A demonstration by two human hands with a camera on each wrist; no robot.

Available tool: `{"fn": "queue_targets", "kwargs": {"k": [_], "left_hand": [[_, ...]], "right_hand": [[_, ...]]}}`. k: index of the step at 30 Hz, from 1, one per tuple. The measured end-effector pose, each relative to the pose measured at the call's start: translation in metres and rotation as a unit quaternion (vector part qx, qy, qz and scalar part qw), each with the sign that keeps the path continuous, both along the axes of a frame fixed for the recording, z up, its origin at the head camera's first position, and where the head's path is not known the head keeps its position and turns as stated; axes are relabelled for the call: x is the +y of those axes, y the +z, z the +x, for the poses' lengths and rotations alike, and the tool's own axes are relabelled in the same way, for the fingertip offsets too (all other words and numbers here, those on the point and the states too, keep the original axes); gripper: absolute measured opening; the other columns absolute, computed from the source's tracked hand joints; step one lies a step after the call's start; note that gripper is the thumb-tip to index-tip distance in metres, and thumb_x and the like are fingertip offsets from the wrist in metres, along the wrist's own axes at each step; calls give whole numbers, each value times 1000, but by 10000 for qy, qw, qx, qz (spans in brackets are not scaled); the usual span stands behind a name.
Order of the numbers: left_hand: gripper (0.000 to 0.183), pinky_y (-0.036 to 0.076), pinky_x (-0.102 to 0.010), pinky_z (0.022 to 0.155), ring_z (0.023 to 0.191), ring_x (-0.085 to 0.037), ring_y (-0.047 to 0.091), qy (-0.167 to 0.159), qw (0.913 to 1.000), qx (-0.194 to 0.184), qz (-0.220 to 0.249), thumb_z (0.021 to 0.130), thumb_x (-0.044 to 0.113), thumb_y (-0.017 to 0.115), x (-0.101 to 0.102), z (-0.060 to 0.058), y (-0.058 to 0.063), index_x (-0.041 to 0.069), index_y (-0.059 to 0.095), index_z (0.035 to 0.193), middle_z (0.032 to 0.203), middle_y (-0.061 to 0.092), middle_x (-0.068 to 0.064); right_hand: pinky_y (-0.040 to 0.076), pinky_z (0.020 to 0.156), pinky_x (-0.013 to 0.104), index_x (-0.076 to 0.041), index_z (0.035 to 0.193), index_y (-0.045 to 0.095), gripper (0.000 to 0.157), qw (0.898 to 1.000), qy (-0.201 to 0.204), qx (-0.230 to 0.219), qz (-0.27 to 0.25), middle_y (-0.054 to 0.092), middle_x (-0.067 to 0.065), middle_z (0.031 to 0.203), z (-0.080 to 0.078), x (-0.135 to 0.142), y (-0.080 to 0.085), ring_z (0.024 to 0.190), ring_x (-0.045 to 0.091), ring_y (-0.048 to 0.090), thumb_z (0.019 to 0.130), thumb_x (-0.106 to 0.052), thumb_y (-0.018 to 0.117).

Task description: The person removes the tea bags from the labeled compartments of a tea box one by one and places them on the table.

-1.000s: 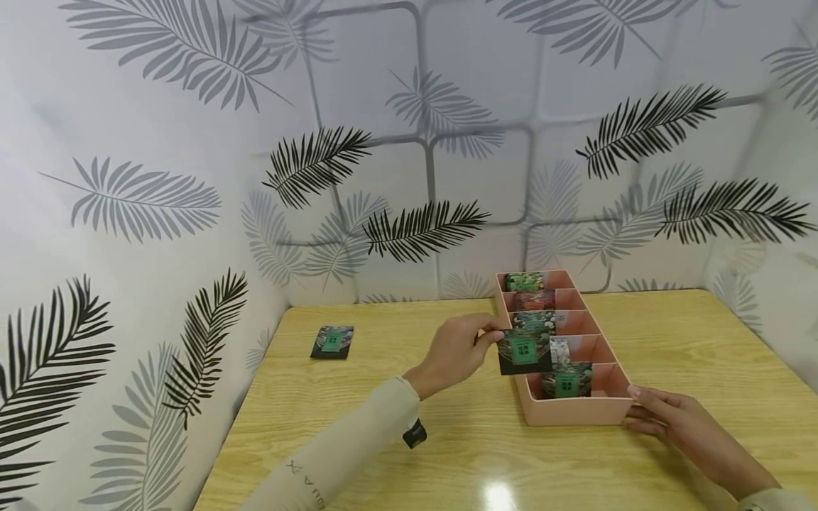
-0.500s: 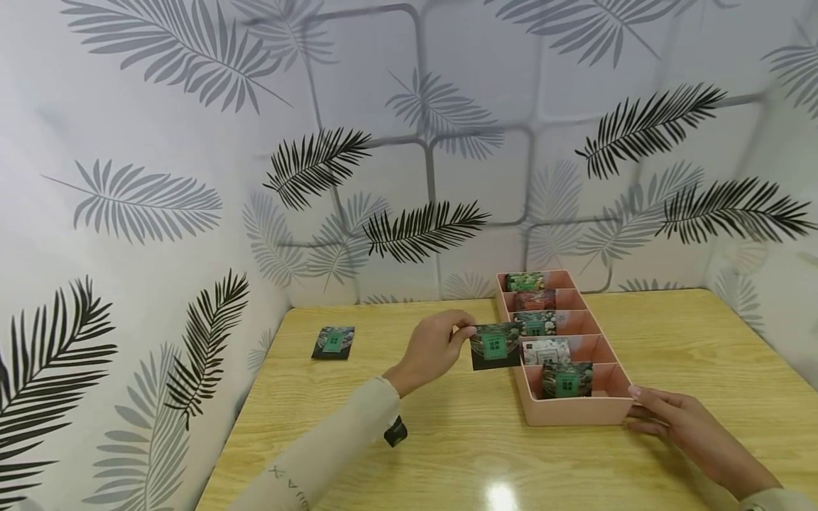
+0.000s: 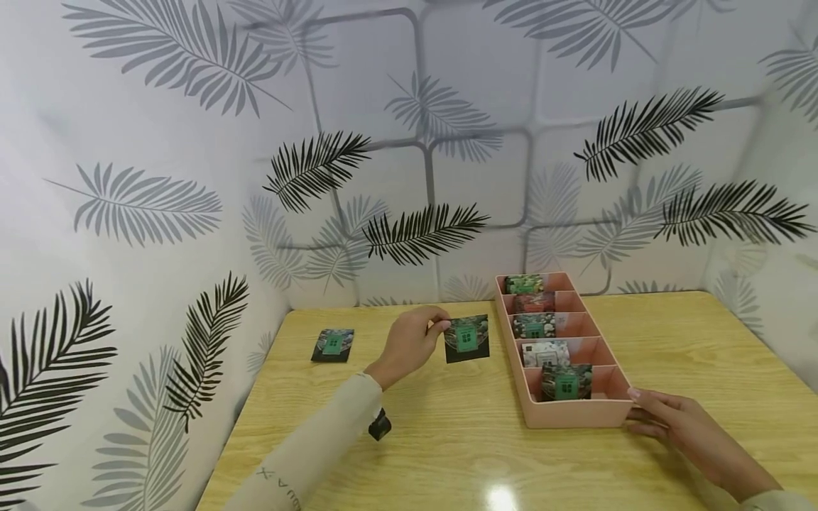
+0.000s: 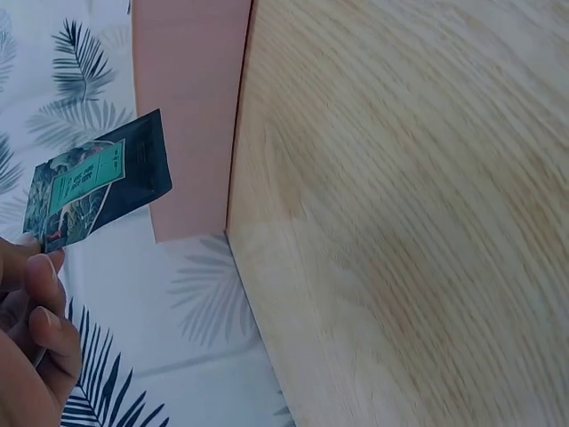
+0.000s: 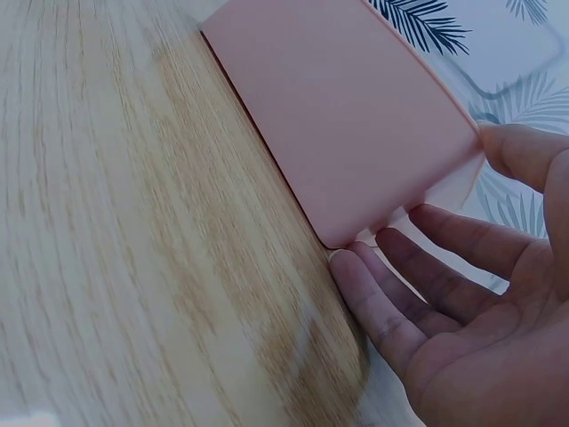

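Note:
My left hand (image 3: 410, 343) pinches a dark sachet (image 3: 467, 338) with a green label by its left edge. It is raised above the table, left of the pink divided box (image 3: 578, 413); in the left wrist view the sachet (image 4: 96, 182) sticks out from the thumb and fingers. My right hand (image 3: 693, 433) holds the box's near right corner, thumb at the rim and fingers against the side wall (image 5: 329, 116). Inside the box, a similar green-label sachet (image 3: 566, 383) stands in the nearest compartment and a white packet (image 3: 545, 354) in the one behind it.
Another green-label sachet (image 3: 332, 345) lies flat at the table's left. Farther compartments hold a dark teal packet (image 3: 535, 326), a red packet (image 3: 534, 302) and a green packet (image 3: 524, 284). The wooden table (image 3: 447, 454) meets a leaf-patterned wall covering (image 3: 473, 184).
My left hand has carried the sachet leftward, from over the box to beside it, uncovering the white packet. My right hand and the box have stayed in place.

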State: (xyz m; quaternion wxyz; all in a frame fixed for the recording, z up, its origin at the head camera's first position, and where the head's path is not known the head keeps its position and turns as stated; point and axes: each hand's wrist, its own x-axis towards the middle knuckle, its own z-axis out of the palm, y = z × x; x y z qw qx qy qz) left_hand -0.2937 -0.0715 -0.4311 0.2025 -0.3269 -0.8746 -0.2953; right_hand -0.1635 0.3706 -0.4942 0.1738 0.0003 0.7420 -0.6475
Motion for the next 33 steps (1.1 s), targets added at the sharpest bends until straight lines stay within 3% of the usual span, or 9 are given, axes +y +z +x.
{"fn": "queue_targets", "kwargs": {"k": [16, 20, 33], "left_hand": [[14, 52, -32, 65, 66, -11, 60, 393, 9990, -173, -83, 103, 18, 65, -31, -16, -4, 10, 74, 111, 100, 75, -3], [14, 52, -33, 66, 69, -13, 63, 523, 9981, -330, -59, 103, 17, 64, -40, -22, -7, 11, 74, 110, 100, 75, -4], [15, 48, -33, 62, 65, -12, 57, 895, 9920, -877, 147, 104, 20, 63, -74, -42, -16, 12, 75, 109, 100, 73, -3]], "right_hand": [[54, 95, 32, 22, 147, 33, 65, 10000, 88, -1, -37, 63, 5, 131, -1, 1, -1, 110, 11, 69, 114, -33, 41], [54, 94, 30, 21, 147, 37, 64, 10000, 52, -24, -6, 65, 1, 127, -1, 2, -1, 110, 12, 69, 114, -33, 41], [54, 94, 31, 23, 148, 31, 67, 10000, 49, -19, 16, 63, 2, 131, -1, 3, -2, 110, 10, 69, 114, -34, 40]]}}
